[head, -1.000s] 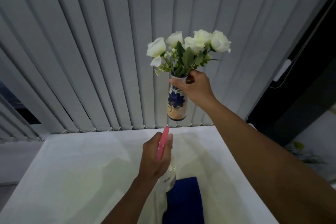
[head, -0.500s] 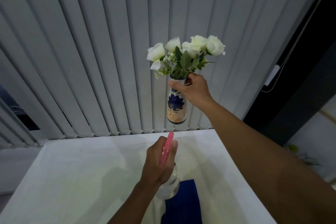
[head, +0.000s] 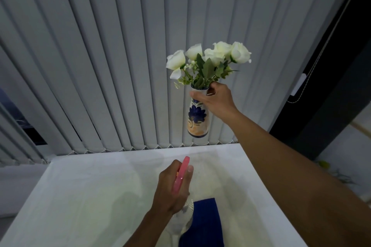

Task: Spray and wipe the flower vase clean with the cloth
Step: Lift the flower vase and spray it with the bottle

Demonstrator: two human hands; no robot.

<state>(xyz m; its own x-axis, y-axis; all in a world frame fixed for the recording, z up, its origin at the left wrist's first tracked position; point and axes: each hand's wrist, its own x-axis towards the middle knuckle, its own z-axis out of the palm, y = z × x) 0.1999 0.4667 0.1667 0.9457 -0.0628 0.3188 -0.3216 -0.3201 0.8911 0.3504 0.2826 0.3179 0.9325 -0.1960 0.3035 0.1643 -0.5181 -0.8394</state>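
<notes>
A small ceramic flower vase, white with a blue flower and an orange base, hangs in the air above the far edge of the table. My right hand grips it around the neck. White roses with green leaves stick out of its top. Below it, my left hand holds a clear spray bottle with a pink head, nozzle pointing up toward the vase. A dark blue cloth lies flat on the table, just right of the bottle.
A white table spreads under both hands. Grey vertical blinds hang right behind it. A dark frame with a cord stands at the right, and a plant sits low on the right.
The vase has stayed almost still in my right hand, shifting slightly. The spray bottle in my left hand has stayed pointed at it, its place little changed.
</notes>
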